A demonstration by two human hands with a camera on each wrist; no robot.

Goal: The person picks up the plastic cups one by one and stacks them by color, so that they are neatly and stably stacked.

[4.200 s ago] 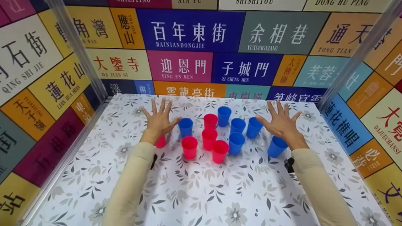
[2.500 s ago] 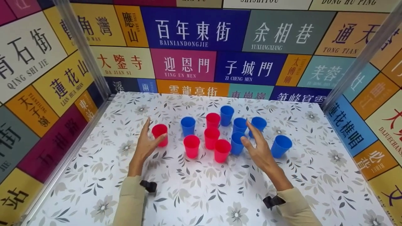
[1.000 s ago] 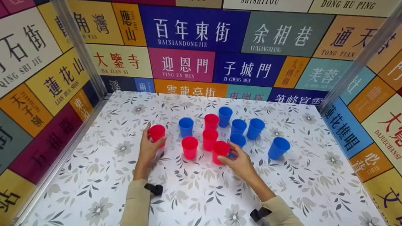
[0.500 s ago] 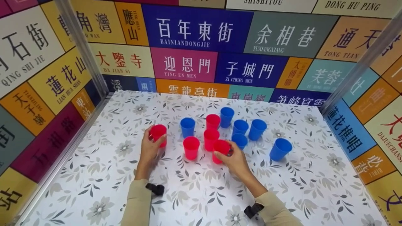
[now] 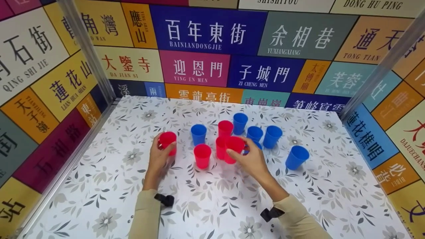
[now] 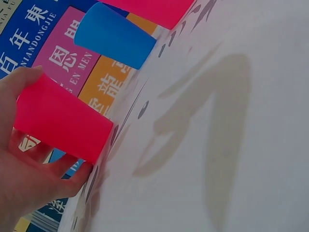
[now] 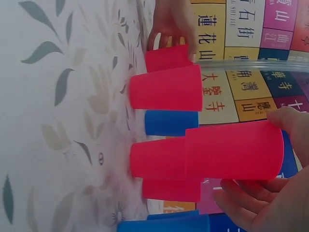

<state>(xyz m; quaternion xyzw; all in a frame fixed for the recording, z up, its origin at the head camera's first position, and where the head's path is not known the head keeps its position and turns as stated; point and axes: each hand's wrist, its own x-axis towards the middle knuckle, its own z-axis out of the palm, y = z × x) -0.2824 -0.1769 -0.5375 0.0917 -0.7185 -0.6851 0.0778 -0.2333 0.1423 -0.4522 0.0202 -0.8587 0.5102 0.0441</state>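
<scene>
My left hand (image 5: 160, 154) grips the leftmost red cup (image 5: 168, 142) between thumb and fingers. In the left wrist view that red cup (image 6: 63, 121) stands with its base at the tabletop. My right hand (image 5: 250, 159) holds another red cup (image 5: 234, 150), raised off the table. The right wrist view shows this held cup (image 7: 234, 151) above the level of the standing ones, partly overlapping a red cup (image 7: 157, 158) behind it. A red cup (image 5: 202, 156) stands between my hands. Beyond it stands a blue cup (image 5: 198, 134). Behind my right hand a blue cup (image 5: 255, 146) is mostly hidden.
Farther back stand a red cup (image 5: 225, 128) and a blue cup (image 5: 240, 123). More blue cups (image 5: 273, 136) are to the right, with one blue cup (image 5: 297, 157) apart from them. Lettered panels (image 5: 206, 30) wall the flower-patterned table (image 5: 199, 205) at the back and sides.
My hands came in from spread out over the table. The left took hold of the leftmost red cup; the right gripped the front red cup and has just lifted it. The other cups stay put.
</scene>
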